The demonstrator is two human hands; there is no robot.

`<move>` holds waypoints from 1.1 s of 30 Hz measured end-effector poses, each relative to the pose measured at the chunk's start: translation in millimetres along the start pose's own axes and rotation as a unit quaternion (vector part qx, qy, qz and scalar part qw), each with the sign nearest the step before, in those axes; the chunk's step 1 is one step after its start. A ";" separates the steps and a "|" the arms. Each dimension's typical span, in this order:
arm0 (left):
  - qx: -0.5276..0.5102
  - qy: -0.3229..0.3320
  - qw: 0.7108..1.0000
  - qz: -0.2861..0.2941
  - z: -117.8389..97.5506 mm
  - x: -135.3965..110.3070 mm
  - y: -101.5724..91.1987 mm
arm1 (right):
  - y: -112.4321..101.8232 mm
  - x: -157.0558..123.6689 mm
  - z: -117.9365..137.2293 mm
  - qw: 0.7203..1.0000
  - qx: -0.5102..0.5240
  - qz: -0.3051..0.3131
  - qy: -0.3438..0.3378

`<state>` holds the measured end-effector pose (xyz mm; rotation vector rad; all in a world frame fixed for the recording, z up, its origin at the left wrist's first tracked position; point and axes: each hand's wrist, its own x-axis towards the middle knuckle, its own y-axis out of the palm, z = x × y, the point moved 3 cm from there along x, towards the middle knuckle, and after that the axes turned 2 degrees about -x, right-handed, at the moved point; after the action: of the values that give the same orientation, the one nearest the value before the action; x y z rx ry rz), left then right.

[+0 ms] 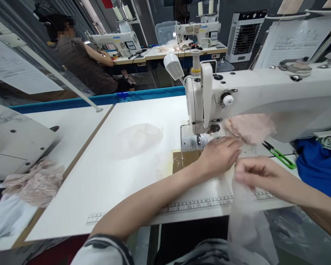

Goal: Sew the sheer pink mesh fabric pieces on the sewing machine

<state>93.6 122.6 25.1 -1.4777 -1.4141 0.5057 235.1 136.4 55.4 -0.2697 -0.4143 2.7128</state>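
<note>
My right hand point(260, 173) pinches a piece of sheer pale fabric point(244, 217), which hangs down over the table's front edge towards my lap. Close beside it, my left hand point(220, 156) reaches across in front of the sewing machine's point(253, 88) needle area. Its fingers are bent together near the top of the fabric, and what lies under them is hidden. The presser foot point(198, 140) is just behind my left hand. Beyond both hands, a pile of light pink fabric pieces point(252, 127) lies under the machine arm. Another sheer piece point(140, 136) lies flat on the white table point(113, 184).
Green thread snips point(281, 156) lie right of my hands, beside blue cloth point(320, 165). A printed ruler point(195, 206) runs along the front edge. Crumpled pink fabric point(35, 182) sits at the left. Another person point(82, 62) sits near further sewing machines point(116, 42) behind.
</note>
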 end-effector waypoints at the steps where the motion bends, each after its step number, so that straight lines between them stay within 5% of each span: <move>1: -0.060 -0.046 0.997 -0.017 1.5 -15.7 -9.6 | -1.6 6.0 -3.9 0.999 0.012 -0.049 -0.018; 3: -0.173 -0.125 0.975 -0.070 2.9 -46.7 -27.5 | -1.0 17.3 -7.8 0.991 0.020 -0.124 -0.049; 6: -0.252 -0.144 0.949 -0.122 -4.6 -80.5 -41.2 | 10.9 33.4 -4.3 0.983 0.021 -0.164 -0.079; 10: -0.254 -0.174 0.945 -0.115 -13.0 -97.3 -38.8 | 30.5 52.8 1.1 0.986 0.044 -0.141 -0.073; 14: -0.372 -0.206 0.902 -0.079 -3.5 -103.9 -43.3 | 32.8 65.3 -10.0 0.989 0.116 -0.086 -0.022; 16: -0.467 -0.225 0.855 -0.031 8.5 -109.3 -47.5 | 32.5 68.4 -17.4 0.985 0.170 0.006 0.002; 19: -0.635 -0.281 0.718 0.050 30.3 -118.1 -50.1 | 35.0 69.5 -21.2 0.963 0.213 0.165 0.031; 21: -0.682 -0.327 0.648 0.087 41.8 -120.8 -50.6 | 35.8 71.5 -19.1 0.959 0.202 0.197 0.039; 22: -0.679 -0.345 0.640 0.101 45.3 -120.5 -51.0 | 35.5 73.5 -17.3 0.962 0.193 0.187 0.041; 24: -0.638 -0.359 0.671 0.120 47.0 -116.1 -52.8 | 35.0 77.9 -13.8 0.969 0.183 0.157 0.047; 29: -0.495 -0.309 0.805 0.107 37.0 -94.7 -58.2 | 31.6 84.5 -12.0 0.976 0.161 0.134 0.062; 33: -0.508 -0.273 0.809 0.113 39.2 -86.5 -51.5 | 23.0 85.4 -20.7 0.981 0.135 0.107 0.086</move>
<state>14.9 48.6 24.2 -2.5164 -2.1520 0.3142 154.6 155.1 17.5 -0.4915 0.0354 2.8801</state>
